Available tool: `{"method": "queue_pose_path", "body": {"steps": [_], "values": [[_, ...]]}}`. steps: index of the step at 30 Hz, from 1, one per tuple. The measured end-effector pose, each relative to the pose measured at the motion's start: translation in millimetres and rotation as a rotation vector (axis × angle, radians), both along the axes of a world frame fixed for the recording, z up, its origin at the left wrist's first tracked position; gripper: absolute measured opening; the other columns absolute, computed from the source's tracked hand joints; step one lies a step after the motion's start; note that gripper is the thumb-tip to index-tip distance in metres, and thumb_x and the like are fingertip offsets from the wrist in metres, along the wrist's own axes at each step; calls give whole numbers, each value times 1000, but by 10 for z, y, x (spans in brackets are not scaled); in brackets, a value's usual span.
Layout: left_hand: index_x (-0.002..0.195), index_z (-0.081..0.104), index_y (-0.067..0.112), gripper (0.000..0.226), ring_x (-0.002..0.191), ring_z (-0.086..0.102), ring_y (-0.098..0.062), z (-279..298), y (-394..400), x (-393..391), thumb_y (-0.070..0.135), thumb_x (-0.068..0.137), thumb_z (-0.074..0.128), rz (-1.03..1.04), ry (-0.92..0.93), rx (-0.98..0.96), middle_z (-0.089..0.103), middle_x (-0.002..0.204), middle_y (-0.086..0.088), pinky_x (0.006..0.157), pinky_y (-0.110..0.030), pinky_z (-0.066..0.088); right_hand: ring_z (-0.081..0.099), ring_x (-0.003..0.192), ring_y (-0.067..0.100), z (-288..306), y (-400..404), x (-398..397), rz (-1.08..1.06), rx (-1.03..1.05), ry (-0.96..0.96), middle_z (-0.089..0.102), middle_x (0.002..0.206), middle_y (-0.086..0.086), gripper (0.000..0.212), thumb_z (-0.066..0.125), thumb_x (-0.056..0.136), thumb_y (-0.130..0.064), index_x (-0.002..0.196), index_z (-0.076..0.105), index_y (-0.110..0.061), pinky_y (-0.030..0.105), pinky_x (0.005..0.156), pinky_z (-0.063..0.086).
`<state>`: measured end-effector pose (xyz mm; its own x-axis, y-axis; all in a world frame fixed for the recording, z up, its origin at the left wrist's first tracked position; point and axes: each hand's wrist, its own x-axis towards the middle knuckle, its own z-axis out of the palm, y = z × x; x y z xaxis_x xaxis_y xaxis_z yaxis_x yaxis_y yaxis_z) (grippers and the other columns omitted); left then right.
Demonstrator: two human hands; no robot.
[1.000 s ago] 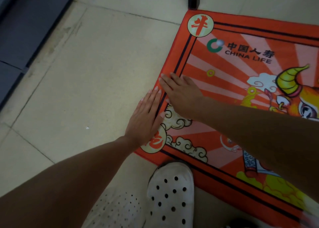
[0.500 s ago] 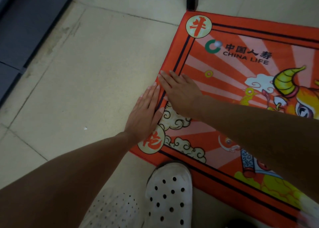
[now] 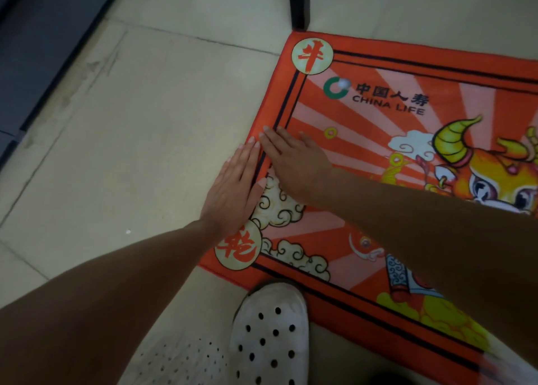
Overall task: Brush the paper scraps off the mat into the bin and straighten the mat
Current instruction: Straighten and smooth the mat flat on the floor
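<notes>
A red-orange mat (image 3: 387, 140) with a cartoon horned animal and "CHINA LIFE" print lies flat on the tiled floor, filling the right half of the view. My left hand (image 3: 233, 189) lies flat with straight fingers along the mat's left edge, partly on the floor. My right hand (image 3: 294, 163) presses flat on the mat just inside the black border, fingers straight, beside the left hand. One tiny white scrap (image 3: 128, 232) lies on the floor left of the mat. No bin is in view.
A black furniture leg (image 3: 300, 3) stands at the mat's far left corner. A dark cabinet base (image 3: 43, 35) runs along the upper left. My white perforated shoes (image 3: 270, 335) stand at the mat's near edge.
Both hands stay flat at the mat's left edge. The view has shifted slightly, and the mat's left edge sits a little further left than a second ago.
</notes>
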<state>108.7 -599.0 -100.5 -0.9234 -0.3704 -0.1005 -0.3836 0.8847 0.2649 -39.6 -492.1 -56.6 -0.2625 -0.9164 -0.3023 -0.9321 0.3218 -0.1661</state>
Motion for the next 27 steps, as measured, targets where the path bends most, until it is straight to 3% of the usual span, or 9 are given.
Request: {"method": "queue_pose_path", "body": {"steps": [10,15,20,27], "values": [[158,3,15,63,152,-2,-12,-18,63,-379,41,105,23,-115,7,-30,-1,166,1,124,-41,10,-4,149,22,-12,344,-298,-74,-35,12,-11,161,5,65,28,103,-27,154,-10,-10,45,119,10],[158,4,16,63,152,-2,-10,-7,207,-703,44,104,20,-169,26,0,1,165,2,123,-36,5,-3,149,23,40,573,-470,-115,-38,-4,-10,161,6,67,32,102,-24,154,-8,-10,44,119,9],[156,21,14,57,152,10,-16,-16,403,-1167,39,105,25,-247,81,37,21,163,-2,122,-46,18,-3,149,23,39,871,-700,-234,-94,14,-2,162,6,64,32,101,-23,154,-1,-11,42,119,2],[150,34,7,51,145,29,-24,29,982,-1946,30,104,30,-380,198,58,37,154,-11,120,-42,24,1,149,24,63,1450,-1196,-442,-84,78,4,162,4,66,36,99,-28,154,3,-12,42,119,5]]}}
